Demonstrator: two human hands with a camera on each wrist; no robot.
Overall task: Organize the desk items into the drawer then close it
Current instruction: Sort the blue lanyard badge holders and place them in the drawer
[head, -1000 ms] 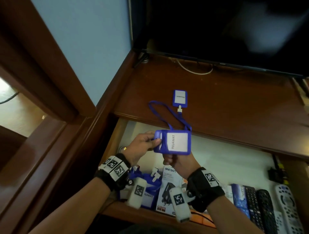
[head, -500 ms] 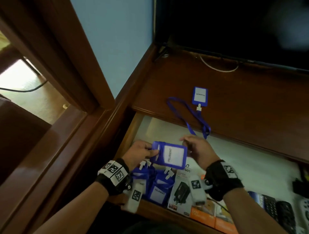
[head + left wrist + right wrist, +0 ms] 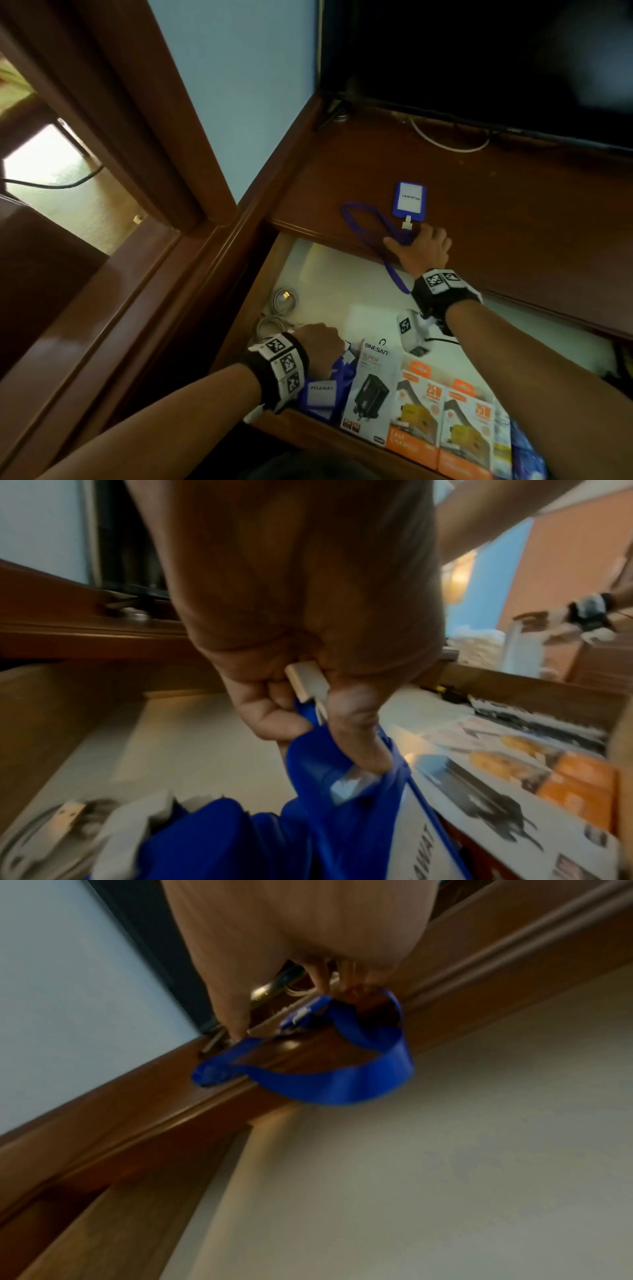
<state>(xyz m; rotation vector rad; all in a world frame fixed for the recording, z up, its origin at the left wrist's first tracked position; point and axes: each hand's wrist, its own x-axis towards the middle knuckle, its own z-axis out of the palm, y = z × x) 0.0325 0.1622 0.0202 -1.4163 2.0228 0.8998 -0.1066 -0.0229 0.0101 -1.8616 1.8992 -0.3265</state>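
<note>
A blue badge holder [image 3: 410,200] labelled PELAWAT lies on the brown desktop [image 3: 496,219], and its blue lanyard [image 3: 359,222] loops over the desk's front edge. My right hand [image 3: 423,248] rests on the desktop, its fingers curled onto that lanyard [image 3: 342,1085] and its thumb spread to the left. Below it, the drawer [image 3: 359,281] stands pulled out. At the drawer's front left corner, my left hand [image 3: 320,346] grips a second blue badge holder [image 3: 342,818] by its top, close to the white clip [image 3: 304,680], over other blue holders.
Inside the drawer, a white ONESAM charger box [image 3: 371,387] and two orange boxes [image 3: 442,421] sit along the front, with coiled white cables [image 3: 282,305] at the left. A dark screen [image 3: 479,61] stands at the desk's back, with a white cable [image 3: 448,144] under it. A wooden door frame [image 3: 147,137] is on the left.
My left hand lowered the badge holder into the drawer's front left corner. My right hand let go of it and reached up to the lanyard on the desktop.
</note>
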